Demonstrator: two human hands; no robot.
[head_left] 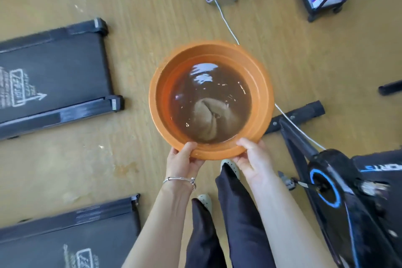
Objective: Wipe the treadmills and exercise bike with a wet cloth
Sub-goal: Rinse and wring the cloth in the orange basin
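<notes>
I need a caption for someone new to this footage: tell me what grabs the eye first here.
An orange basin of murky brown water fills the centre, with a cloth sunk in it; the left hand and right hand grip its near rim. Two black treadmills lie on the wooden floor at left, and a black exercise bike with a blue ring stands at right.

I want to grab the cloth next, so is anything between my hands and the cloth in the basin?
Only water. The cloth lies sunk in the orange basin, whose near rim both the left hand and right hand grip. Nothing else covers it.
</notes>
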